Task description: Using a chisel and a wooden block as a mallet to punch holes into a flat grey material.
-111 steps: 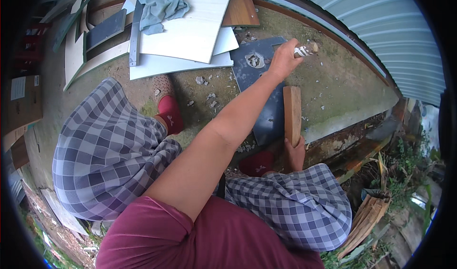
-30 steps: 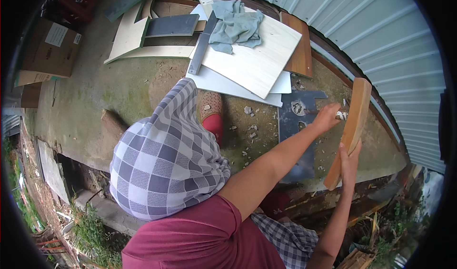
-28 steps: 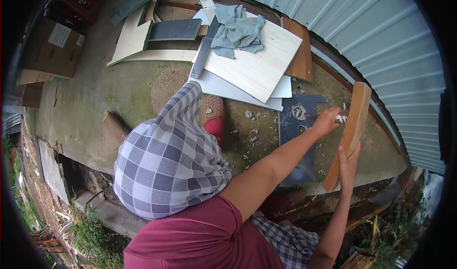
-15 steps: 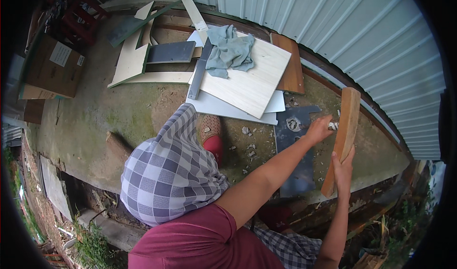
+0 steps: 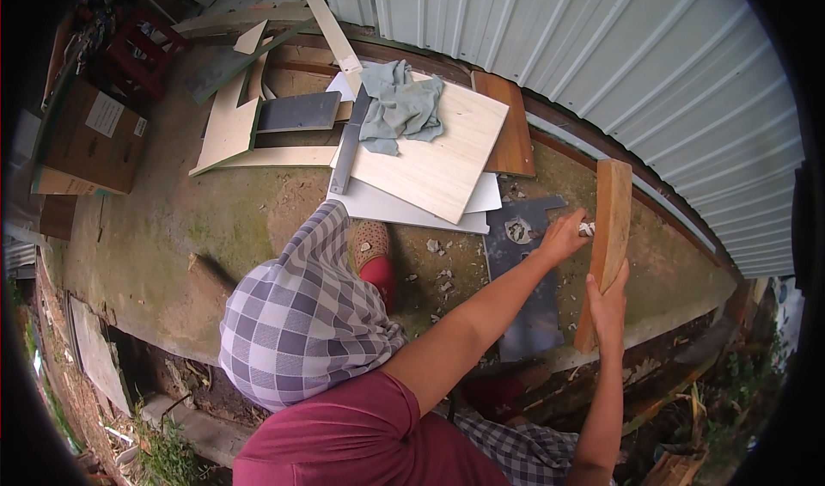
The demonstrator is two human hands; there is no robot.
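Carton [image 5: 94, 138] far left; stool [image 5: 144, 52] behind it. Cloth [image 5: 402, 112] on board [image 5: 460, 155], board on sheet [image 5: 408, 205] — plank [image 5: 511, 134] just right, frame [image 5: 227, 140] to the left. Wall [image 5: 601, 56] along the right side. Before the sheet, panel [image 5: 534, 323] on the floor [image 5: 159, 237]; rubble [image 5: 444, 285] left of it, then a foot [image 5: 375, 273]. Left hand [image 5: 565, 238] — rod [image 5: 587, 228] in it — over the panel's right edge. Block [image 5: 612, 207] in right hand [image 5: 608, 303], right of the rod.

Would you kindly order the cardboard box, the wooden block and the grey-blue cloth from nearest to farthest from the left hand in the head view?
From the left hand:
1. Wooden block, just right, held by the right hand.
2. Grey-blue cloth, ahead and left, on the pale board.
3. Cardboard box, far left.
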